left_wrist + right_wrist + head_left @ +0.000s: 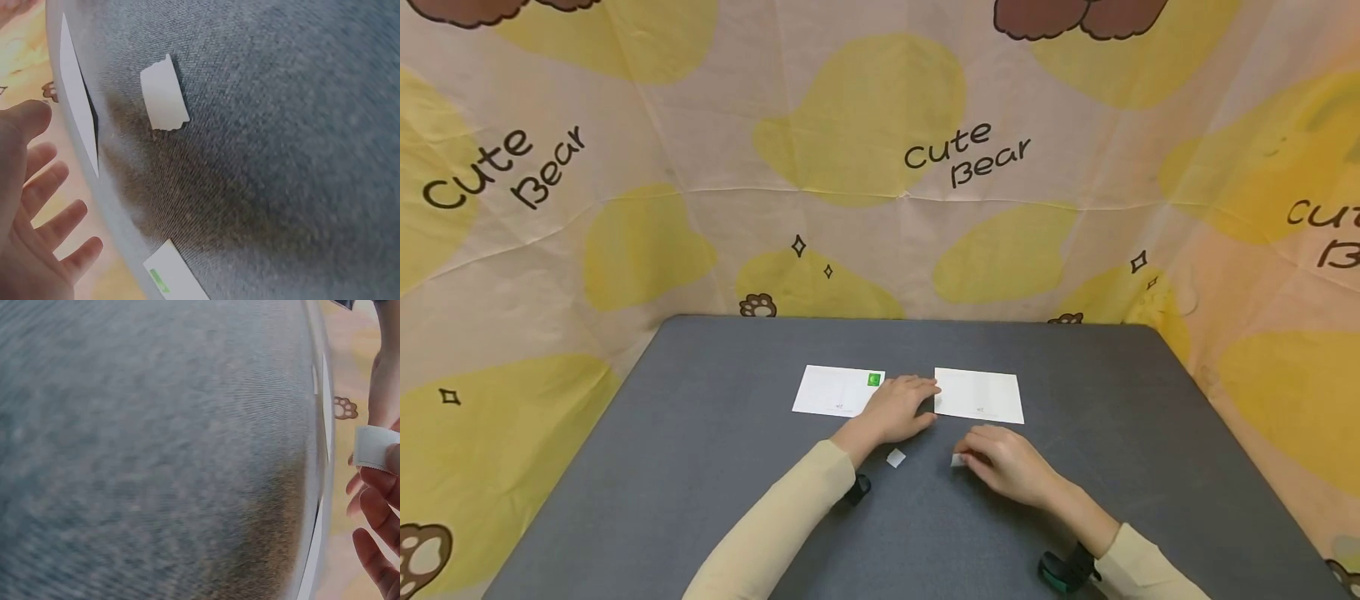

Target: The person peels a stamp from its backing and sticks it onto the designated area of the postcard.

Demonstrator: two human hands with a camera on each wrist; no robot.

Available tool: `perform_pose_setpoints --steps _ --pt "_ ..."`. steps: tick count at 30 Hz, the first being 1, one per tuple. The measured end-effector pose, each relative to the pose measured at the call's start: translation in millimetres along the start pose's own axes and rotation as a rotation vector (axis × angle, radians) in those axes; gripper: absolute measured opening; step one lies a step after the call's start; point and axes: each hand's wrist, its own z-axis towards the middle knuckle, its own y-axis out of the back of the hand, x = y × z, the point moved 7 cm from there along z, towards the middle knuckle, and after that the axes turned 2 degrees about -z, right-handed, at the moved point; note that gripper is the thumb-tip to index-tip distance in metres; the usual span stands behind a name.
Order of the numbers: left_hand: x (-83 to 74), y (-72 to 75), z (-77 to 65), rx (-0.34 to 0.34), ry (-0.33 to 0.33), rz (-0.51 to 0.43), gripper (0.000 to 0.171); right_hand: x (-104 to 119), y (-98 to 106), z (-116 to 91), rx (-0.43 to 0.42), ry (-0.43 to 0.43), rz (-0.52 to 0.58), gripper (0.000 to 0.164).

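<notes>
My left hand [897, 408] reaches between two white envelopes with its fingers extended. Its fingertips are at the left edge of the plain right envelope [979, 395], and whether they touch it I cannot tell. The left envelope [829, 390] bears a green stamp [874, 380] at its upper right corner; the left hand covers part of that envelope's right side. My right hand [1011, 463] pinches a small white stamp-like piece [372, 447] with a perforated edge between thumb and fingers, just in front of the right envelope. Its front is hidden.
A small white paper piece [896, 457] with ragged ends lies on the grey table [715, 467] below the left hand. Behind the table hangs a patterned cloth [857, 125]. Each wrist carries a dark band, such as the right wristband [1066, 570].
</notes>
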Motion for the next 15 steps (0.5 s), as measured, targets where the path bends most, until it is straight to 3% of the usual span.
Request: perform_pose_setpoints --steps 9,15 --pt "-4.3 16.6 -11.6 -0.103 -0.059 -0.043 0.038 -2 9 6 -0.071 -0.017 0.002 0.013" --pt "-5.3 23.4 -21.6 -0.147 -0.073 -0.077 0.036 -2 10 7 -0.075 -0.03 0.025 0.002"
